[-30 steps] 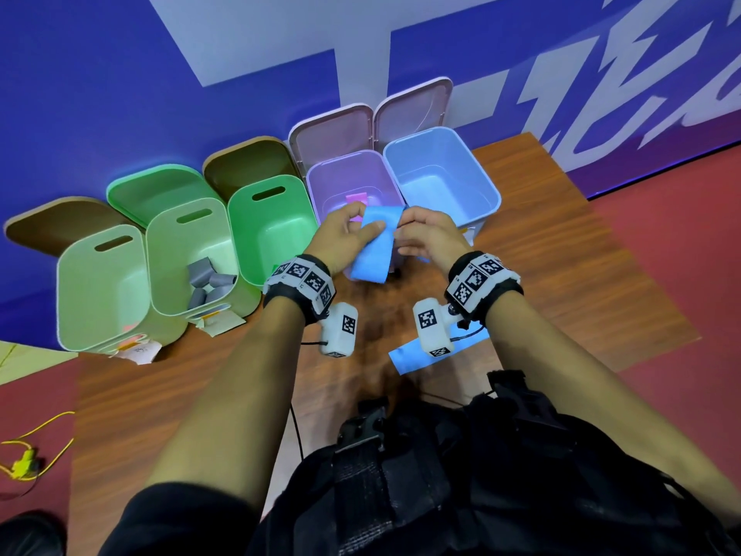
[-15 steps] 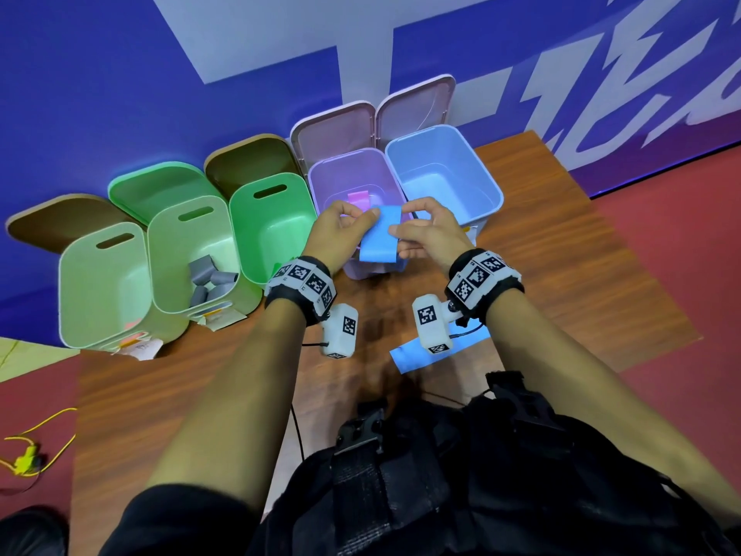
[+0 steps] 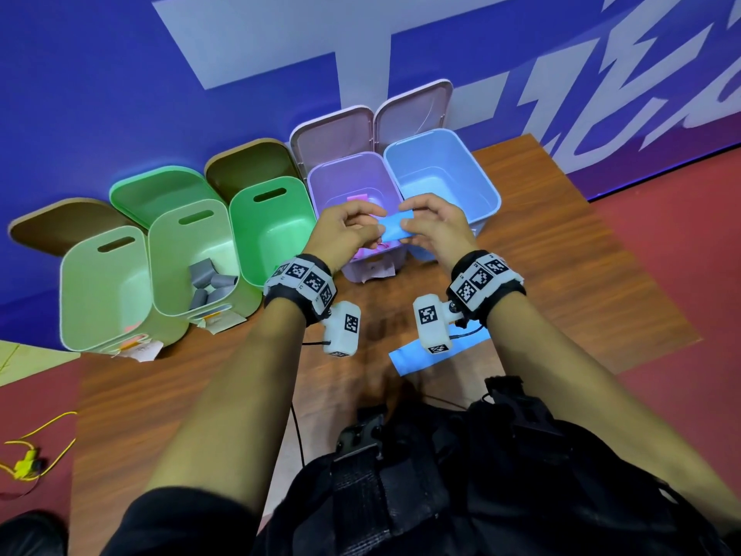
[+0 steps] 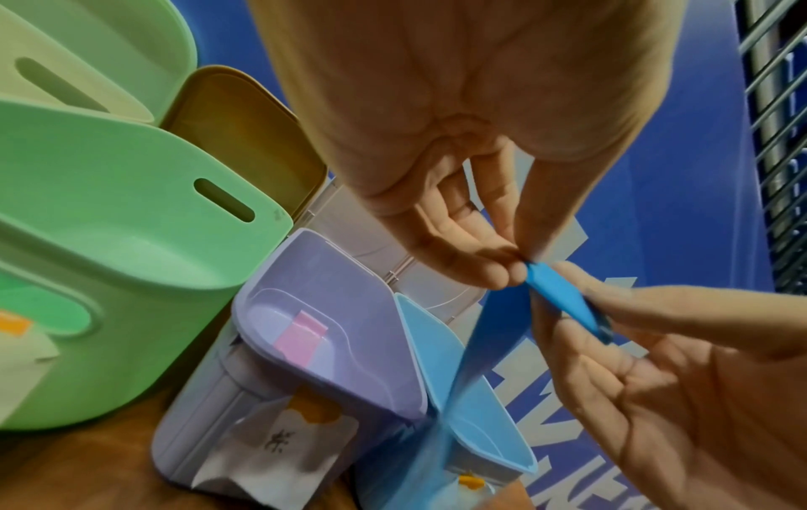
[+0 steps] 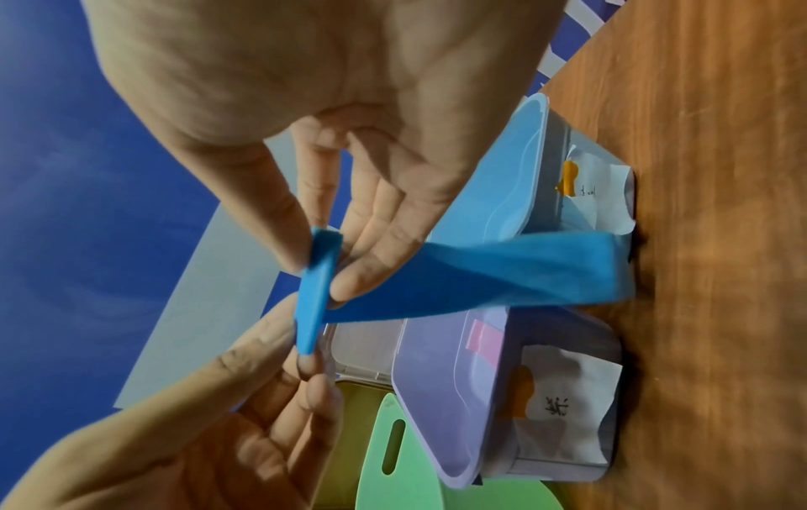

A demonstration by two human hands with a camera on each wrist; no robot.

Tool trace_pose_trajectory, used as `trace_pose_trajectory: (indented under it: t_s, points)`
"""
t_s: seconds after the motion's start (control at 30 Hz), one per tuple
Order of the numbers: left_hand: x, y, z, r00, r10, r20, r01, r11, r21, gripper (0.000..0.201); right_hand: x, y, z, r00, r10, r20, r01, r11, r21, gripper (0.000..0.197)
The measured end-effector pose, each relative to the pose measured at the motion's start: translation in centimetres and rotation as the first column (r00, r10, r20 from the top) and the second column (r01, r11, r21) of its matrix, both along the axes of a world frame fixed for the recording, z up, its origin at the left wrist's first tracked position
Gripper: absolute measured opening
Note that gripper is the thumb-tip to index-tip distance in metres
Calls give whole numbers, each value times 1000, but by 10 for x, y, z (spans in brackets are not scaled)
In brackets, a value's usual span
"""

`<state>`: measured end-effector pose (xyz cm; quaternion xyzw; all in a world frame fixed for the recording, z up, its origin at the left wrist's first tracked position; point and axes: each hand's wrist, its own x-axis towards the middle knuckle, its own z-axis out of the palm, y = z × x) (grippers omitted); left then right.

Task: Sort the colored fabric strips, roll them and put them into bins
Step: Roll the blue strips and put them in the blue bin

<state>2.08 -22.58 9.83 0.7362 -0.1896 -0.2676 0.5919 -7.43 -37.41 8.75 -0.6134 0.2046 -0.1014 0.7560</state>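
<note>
Both hands hold a blue fabric strip (image 3: 395, 228) above the front rims of the purple bin (image 3: 320, 182) and the blue bin (image 3: 487, 186). My left hand (image 3: 371, 232) pinches one end of its rolled part (image 4: 563, 303), and my right hand (image 3: 409, 224) pinches the other end (image 5: 316, 286). An unrolled tail (image 5: 567, 269) hangs down toward the table. A pink strip (image 3: 357, 198) lies inside the purple bin. A second blue strip (image 3: 405, 361) lies flat on the table under my right wrist.
Three green bins (image 3: 272, 230) stand in a row to the left, and the middle one holds grey rolls (image 3: 208, 282). All lids lean open against the blue wall. Paper labels hang on the bin fronts. A yellow cable (image 3: 28, 463) lies on the floor at left.
The visible blue strip has shortened as both hands rolled it up. The hands lifted slightly and stayed over the purple and blue bins.
</note>
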Motion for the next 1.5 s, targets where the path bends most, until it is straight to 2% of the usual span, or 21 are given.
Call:
trace_pose_trajectory:
  t_s: [0.13, 0.27, 0.37, 0.5, 0.63, 0.97, 1.1, 1.3, 1.4, 1.5]
  points:
    - [-1, 0, -5, 998, 30, 53, -31, 999, 8, 19, -5, -1, -1, 1000, 9, -9, -9, 999, -36, 29]
    - [-1, 1, -10, 996, 35, 86, -37, 999, 16, 16, -3, 0, -8, 997, -70, -35, 66, 992, -108, 24]
    - [-4, 1, -9, 998, 7, 67, -7, 1000, 1, 7, -2, -1, -8, 997, -76, -30, 73, 992, -101, 19]
    - [-3, 2, -10, 997, -21, 76, 19, 999, 32, 19, -2, 0, -4, 997, -76, -16, 75, 993, -93, 13]
    - [-3, 4, -7, 994, -11, 108, 8, 1000, 27, 14, 0, 1, -3, 997, -79, -2, 78, 993, -86, 13]
    - [-2, 8, -10, 983, -17, 184, 10, 999, 39, 5, -1, -2, -16, 998, -70, 0, 65, 922, -382, 13]
    - [-1, 6, -10, 970, -53, 238, 42, 998, 52, 4, -2, -2, -12, 998, -57, 9, 56, 938, -343, 9]
    - [-2, 1, -6, 989, -27, 146, 24, 999, 23, 4, -2, -3, -5, 998, -64, 21, 67, 954, -291, 13]
    - [-2, -2, -2, 989, -19, 149, 17, 1000, 16, 7, -2, -4, -3, 998, -41, 48, 53, 954, -296, 20]
    - [-3, -4, 1, 986, -17, 168, 18, 1000, -5, 13, -2, -3, 0, 998, -10, 55, 24, 965, -261, 18]
